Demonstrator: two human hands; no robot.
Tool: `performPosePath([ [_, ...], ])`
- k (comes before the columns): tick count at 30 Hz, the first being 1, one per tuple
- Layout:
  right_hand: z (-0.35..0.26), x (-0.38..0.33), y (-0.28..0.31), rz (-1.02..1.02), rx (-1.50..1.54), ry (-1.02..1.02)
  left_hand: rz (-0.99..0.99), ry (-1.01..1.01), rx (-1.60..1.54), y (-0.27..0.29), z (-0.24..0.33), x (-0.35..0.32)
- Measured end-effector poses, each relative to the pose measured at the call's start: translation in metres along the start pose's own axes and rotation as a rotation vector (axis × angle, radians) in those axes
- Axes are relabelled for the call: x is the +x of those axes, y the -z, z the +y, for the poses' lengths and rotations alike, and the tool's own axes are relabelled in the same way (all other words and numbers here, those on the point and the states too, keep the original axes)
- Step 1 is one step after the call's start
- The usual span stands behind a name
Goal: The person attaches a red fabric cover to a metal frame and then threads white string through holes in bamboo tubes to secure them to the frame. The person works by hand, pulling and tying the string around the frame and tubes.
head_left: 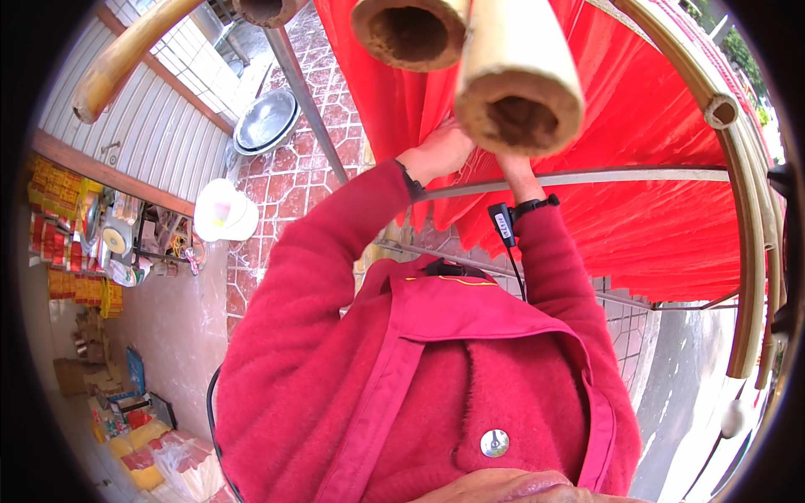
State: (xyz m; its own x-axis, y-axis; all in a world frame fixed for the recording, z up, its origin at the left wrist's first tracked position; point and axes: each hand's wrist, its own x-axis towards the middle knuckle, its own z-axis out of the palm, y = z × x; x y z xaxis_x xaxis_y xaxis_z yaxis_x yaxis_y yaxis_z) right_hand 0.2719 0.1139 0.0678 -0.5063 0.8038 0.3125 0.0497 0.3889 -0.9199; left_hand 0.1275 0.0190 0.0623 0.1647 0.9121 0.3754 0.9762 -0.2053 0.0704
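Both my arms stretch forward to a large hanging sheet of bright red cloth-like material (662,218), draped in folds. My left hand (442,152) is against its near edge, just left of a thick bamboo pole (528,50). Its back and wrist show, but its fingertips are hidden. Thin pale strands hang beside it. My right hand (515,168) reaches up behind the end of that pole, which covers its fingers; only the wrist and heel show. A second bamboo pole (409,33) lies to the left, hollow end toward me.
A curved metal bar (587,177) crosses near my wrists. More bamboo (742,251) stands at the right, and another pole (126,63) juts in upper left. Metal basins (267,121) and a white bucket (225,211) sit on the tiled floor. Shelves with packaged goods (75,226) line the left.
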Motion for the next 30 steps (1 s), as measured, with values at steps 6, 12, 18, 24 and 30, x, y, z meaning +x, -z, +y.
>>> performPosePath([
  [6, 0.001, 0.002, -0.002, -0.052, 0.033, -0.045, 0.431, 0.342, -0.766, 0.040, 0.022, 0.023],
  [12, -0.008, -0.002, -0.004, -0.116, 0.011, -0.007, 0.584, 0.548, -1.373, 0.066, 0.015, 0.069],
  [18, -0.021, -0.009, -0.004, -0.241, 0.090, -0.070, 0.735, 0.650, -0.988, 0.063, 0.009, 0.094],
  [24, -0.022, -0.007, -0.002, -0.274, 0.073, -0.044, 0.844, 0.756, -0.883, 0.056, -0.003, 0.087],
  [30, -0.030, 0.003, -0.014, -0.243, 0.419, -0.052, 0.890, 0.713, -0.556, 0.045, -0.010, 0.084],
])
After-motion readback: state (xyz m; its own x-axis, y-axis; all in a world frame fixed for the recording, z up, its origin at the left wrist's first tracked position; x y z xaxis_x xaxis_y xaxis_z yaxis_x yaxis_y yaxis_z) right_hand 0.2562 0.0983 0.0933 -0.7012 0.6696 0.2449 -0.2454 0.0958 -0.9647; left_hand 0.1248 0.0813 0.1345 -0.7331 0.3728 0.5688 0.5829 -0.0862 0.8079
